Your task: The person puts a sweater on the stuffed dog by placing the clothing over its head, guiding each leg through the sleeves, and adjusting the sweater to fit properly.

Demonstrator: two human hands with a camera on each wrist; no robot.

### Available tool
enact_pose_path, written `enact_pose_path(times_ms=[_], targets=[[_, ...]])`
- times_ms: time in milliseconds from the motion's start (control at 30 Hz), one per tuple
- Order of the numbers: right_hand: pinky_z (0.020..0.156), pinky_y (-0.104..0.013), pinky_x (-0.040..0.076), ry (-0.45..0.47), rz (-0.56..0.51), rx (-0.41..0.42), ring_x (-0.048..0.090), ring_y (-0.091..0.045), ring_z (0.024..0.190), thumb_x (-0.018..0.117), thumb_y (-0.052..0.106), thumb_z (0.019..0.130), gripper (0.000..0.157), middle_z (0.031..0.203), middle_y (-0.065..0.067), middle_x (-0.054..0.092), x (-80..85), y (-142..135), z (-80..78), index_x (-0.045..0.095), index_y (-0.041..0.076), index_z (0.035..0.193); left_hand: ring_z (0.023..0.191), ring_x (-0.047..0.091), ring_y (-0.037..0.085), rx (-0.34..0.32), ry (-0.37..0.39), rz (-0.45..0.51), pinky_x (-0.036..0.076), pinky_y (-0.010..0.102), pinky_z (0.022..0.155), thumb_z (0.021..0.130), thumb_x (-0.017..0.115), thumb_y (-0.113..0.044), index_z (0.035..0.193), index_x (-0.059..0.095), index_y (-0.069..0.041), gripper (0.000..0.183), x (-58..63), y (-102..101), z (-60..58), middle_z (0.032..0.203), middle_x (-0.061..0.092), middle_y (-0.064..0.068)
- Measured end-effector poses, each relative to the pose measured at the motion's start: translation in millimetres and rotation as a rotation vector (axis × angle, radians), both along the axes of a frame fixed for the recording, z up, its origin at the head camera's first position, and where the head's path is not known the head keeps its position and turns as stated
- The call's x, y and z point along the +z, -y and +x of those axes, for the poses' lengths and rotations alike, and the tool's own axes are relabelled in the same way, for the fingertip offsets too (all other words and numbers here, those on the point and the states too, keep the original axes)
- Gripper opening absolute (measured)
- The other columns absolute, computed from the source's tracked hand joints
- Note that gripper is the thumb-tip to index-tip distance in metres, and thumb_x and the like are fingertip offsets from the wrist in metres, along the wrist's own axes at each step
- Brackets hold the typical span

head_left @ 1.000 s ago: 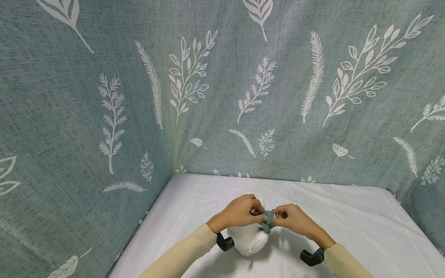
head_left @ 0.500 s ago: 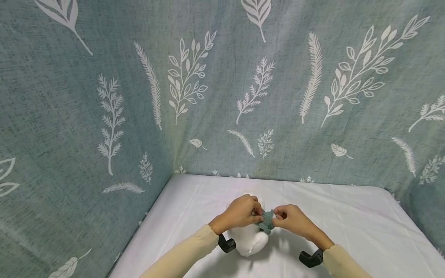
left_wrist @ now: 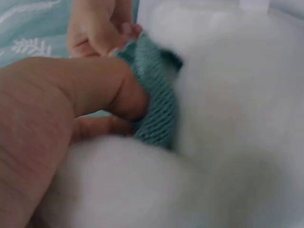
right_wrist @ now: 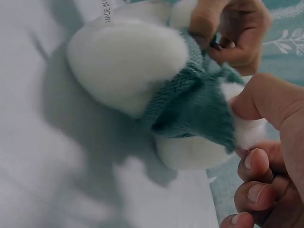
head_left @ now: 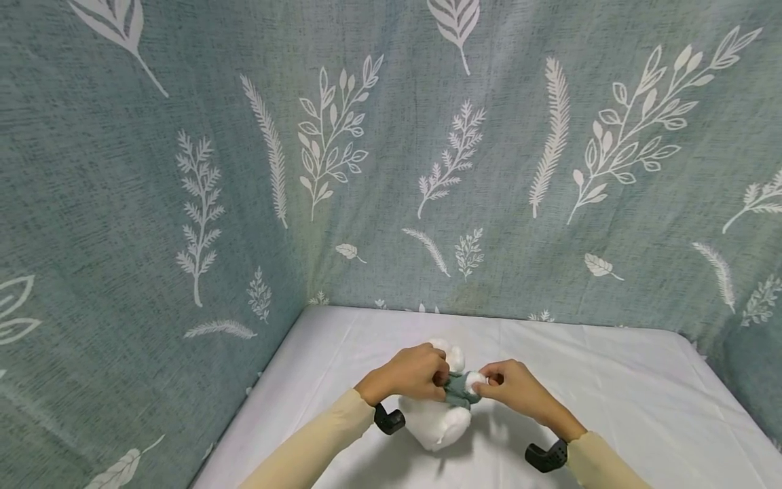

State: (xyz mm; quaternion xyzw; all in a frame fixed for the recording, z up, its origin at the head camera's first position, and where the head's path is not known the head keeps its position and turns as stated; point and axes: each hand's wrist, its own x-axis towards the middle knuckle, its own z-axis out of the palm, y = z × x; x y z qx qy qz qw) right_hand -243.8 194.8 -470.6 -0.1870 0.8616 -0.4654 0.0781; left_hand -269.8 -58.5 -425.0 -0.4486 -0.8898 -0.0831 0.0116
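Note:
A white stuffed toy (head_left: 430, 424) lies on the white-covered table, partly hidden under my left hand (head_left: 414, 372). Around one of its limbs sits a teal knit garment (head_left: 458, 390). My left thumb and fingers pinch the edge of this knit (left_wrist: 159, 102) on the side near the body. Out of the far opening pokes the limb's fluffy white end (right_wrist: 248, 130). My right hand (head_left: 516, 388) pinches that tip between thumb and index finger, its other fingers curled below. In the right wrist view, the knit (right_wrist: 194, 107) stretches between both hands.
A white sheet (head_left: 611, 394) covers the table. Teal curtains with white leaf prints (head_left: 379, 170) stand behind and at the left. A printed label (right_wrist: 107, 12) sticks out from the toy. Black cameras (head_left: 546, 455) are strapped at both wrists.
My left hand has pulled the teal knit leftward along the limb, toward the toy's body. The white limb tip now shows beyond it. My right hand has stayed nearly still.

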Motion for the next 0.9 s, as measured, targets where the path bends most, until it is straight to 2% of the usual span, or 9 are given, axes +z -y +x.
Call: enact_pose_path(times_ms=[167, 267, 433, 600, 800, 900], targets=[[0.056, -0.024, 0.034, -0.009, 0.006, -0.016, 0.035, -0.009, 0.058, 0.075, 0.030, 0.095, 0.017, 0.064, 0.004, 0.042, 1.0, 0, -1.5, 0.073, 0.015, 0.089, 0.071, 0.040, 0.008, 0.005, 0.031, -0.045, 0.032, 0.020, 0.054, 0.078, 0.080, -0.016, 0.065, 0.056, -0.025, 0.029, 4.5, 6, -1.8, 0.073, 0.044, -0.012], [0.057, -0.025, 0.036, 0.007, -0.016, -0.041, 0.040, -0.009, 0.060, 0.075, 0.030, 0.095, 0.017, 0.066, 0.004, 0.047, 1.2, 1, -2.2, 0.075, 0.013, 0.097, 0.071, 0.042, 0.007, 0.017, 0.028, -0.031, 0.033, 0.020, 0.055, 0.079, 0.079, -0.018, 0.069, 0.058, -0.025, 0.025, 3.7, 5, -1.4, 0.074, 0.046, -0.012], [0.059, -0.027, 0.039, 0.029, -0.062, -0.079, 0.044, -0.012, 0.064, 0.078, 0.033, 0.093, 0.028, 0.070, 0.001, 0.053, 3.9, 5, 0.6, 0.075, 0.008, 0.105, 0.075, 0.044, 0.005, 0.041, 0.011, 0.038, 0.039, 0.019, 0.060, 0.088, 0.078, -0.031, 0.087, 0.066, -0.023, 0.014, 1.5, -2, 0.7, 0.078, 0.052, -0.013], [0.060, -0.028, 0.040, 0.034, -0.053, -0.100, 0.047, -0.014, 0.068, 0.078, 0.038, 0.092, 0.033, 0.074, -0.001, 0.056, 5.4, 7, 4.9, 0.074, 0.008, 0.106, 0.078, 0.044, 0.006, 0.033, -0.033, 0.079, 0.039, 0.019, 0.065, 0.092, 0.079, -0.034, 0.101, 0.075, -0.021, 0.016, -0.8, -9, 1.1, 0.083, 0.057, -0.010], [0.060, -0.028, 0.041, 0.001, -0.018, -0.092, 0.051, -0.016, 0.070, 0.077, 0.041, 0.092, 0.033, 0.079, -0.002, 0.060, 3.2, 4, 6.9, 0.074, 0.010, 0.104, 0.078, 0.043, 0.005, 0.023, -0.091, 0.092, 0.038, 0.016, 0.066, 0.090, 0.079, -0.023, 0.091, 0.077, -0.022, 0.003, -5.5, -15, 0.0, 0.084, 0.058, -0.012], [0.060, -0.027, 0.040, -0.007, -0.017, -0.093, 0.050, -0.016, 0.069, 0.078, 0.039, 0.092, 0.030, 0.078, -0.001, 0.059, 1.5, 4, 7.4, 0.074, 0.011, 0.101, 0.075, 0.043, 0.005, 0.026, -0.113, 0.087, 0.037, 0.016, 0.064, 0.088, 0.078, -0.018, 0.086, 0.076, -0.024, 0.006, -6.1, -19, 0.6, 0.082, 0.058, -0.013]])
